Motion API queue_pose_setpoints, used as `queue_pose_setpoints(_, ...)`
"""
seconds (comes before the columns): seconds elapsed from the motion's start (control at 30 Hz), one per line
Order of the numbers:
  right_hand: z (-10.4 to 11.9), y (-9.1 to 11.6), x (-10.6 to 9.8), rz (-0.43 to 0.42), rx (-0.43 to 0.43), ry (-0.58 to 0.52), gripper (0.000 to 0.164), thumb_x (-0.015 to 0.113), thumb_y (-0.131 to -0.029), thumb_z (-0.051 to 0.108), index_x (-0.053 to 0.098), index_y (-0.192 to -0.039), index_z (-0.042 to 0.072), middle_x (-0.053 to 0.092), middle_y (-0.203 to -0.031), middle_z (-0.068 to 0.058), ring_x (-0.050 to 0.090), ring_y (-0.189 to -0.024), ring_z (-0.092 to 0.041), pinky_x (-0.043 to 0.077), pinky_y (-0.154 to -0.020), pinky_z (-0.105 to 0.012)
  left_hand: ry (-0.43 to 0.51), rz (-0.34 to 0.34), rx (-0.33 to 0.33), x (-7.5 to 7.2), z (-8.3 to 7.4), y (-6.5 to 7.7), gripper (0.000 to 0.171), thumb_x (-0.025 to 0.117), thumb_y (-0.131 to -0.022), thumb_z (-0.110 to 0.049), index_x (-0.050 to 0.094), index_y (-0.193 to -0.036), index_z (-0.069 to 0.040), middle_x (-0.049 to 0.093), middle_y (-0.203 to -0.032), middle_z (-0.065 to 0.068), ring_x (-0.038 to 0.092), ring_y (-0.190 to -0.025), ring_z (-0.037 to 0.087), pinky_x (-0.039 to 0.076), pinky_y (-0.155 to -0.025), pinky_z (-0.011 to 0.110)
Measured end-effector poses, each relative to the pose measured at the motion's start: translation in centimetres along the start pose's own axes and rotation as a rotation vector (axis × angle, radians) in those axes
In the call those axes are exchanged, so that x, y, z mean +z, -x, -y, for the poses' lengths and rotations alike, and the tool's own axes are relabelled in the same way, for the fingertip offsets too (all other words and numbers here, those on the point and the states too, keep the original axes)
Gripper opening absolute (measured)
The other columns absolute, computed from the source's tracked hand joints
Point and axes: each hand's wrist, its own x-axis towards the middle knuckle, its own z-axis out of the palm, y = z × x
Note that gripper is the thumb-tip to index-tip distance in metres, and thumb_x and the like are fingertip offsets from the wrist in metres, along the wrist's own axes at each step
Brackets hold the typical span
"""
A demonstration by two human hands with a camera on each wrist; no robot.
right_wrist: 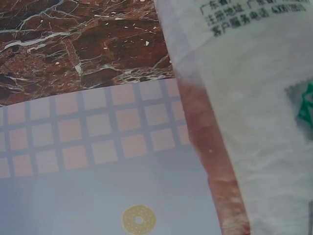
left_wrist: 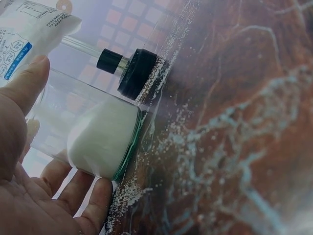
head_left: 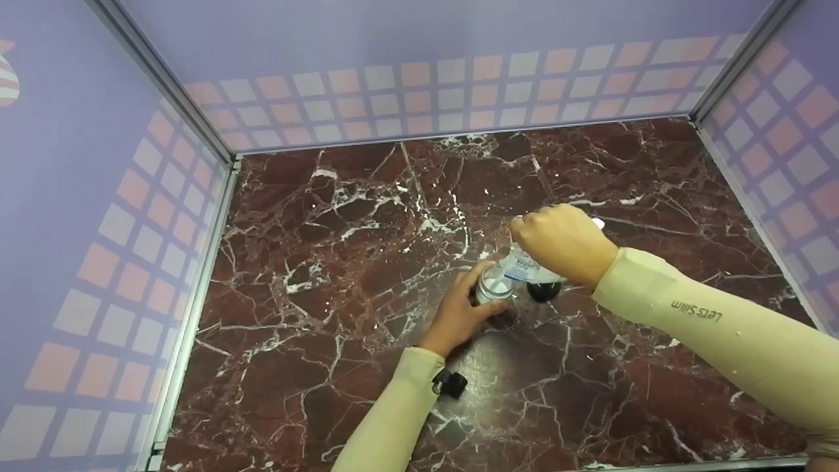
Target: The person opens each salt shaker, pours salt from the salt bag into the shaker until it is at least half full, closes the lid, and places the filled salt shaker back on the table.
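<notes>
My left hand holds a clear glass jar on the table, thumb on one side and fingers round the other. White powder or grains fill the jar's lower part. My right hand grips a printed plastic bag above the jar, one corner of it tipped down at the mouth. In the right wrist view the bag fills the right side, with white contents behind its clear edge. A black round-based piece with a clear stem stands close beside the jar, partly hidden under the bag in the head view.
White grains lie scattered over the dark red marbled tabletop, thickest beyond the jar and around its base. Lilac panels with pink and white squares wall in the back and both sides. A small white thing shows behind my right hand.
</notes>
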Motion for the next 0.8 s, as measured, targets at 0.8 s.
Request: queue_pose_setpoints(0.8,-0.1,-0.17,-0.33,0.019,0.002,0.011,0.016,0.069,-0.091,-0.004,0.063,-0.077,0.002,0.06,-0.06,-0.008,0.052,-0.047,-0.02,0.052,-0.045,-0.038,-0.004,0.019,-0.002,-0.18,0.03,0.08,0.076,0.085,-0.084,-0.031,0.05,-0.151,-0.04,0.057,-0.128,-0.001,0.06,-0.114,0.018,0.051,-0.099,0.041)
